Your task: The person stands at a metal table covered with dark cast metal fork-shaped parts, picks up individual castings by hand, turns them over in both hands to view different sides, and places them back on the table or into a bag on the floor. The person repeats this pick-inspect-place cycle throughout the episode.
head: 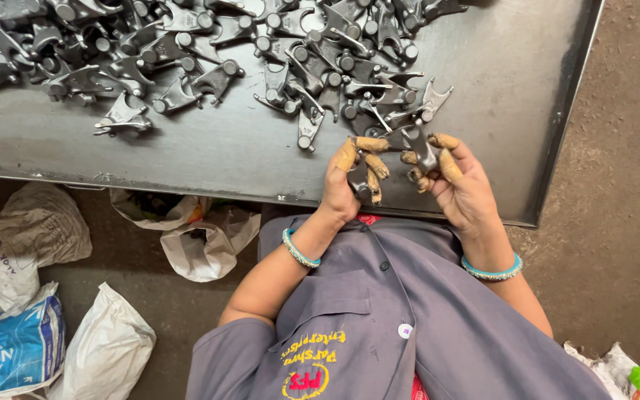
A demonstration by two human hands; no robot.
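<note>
1. Steel is what both hands close on: a dark forked metal part (pixel 409 142) is pinched between the left hand (pixel 344 185) and the right hand (pixel 461 185), held just above the near edge of the metal tray (pixel 542 89).
2. Left-hand fingers, capped in worn tan fingertip covers (pixel 347 155), curl shut around the part's lower end; the right hand's thumb and fingers clamp its upper end from three o'clock.
3. Judging by the grip, the step in hand looks like turning the piece over for a close check, both hands sharing the hold.
4. A next move would call for one hand to loosen while the other keeps the part steady, since the piece is small and oddly shaped.
5. At eleven o'clock from the hands lies a heap of like forked parts (pixel 187 52), spread across the tray's far half.
6. Teal bangles (pixel 300 252) ring both wrists, above a grey work shirt (pixel 409 326).
7. At eight o'clock, on the floor, sit white plastic sacks (pixel 105 348).
</note>
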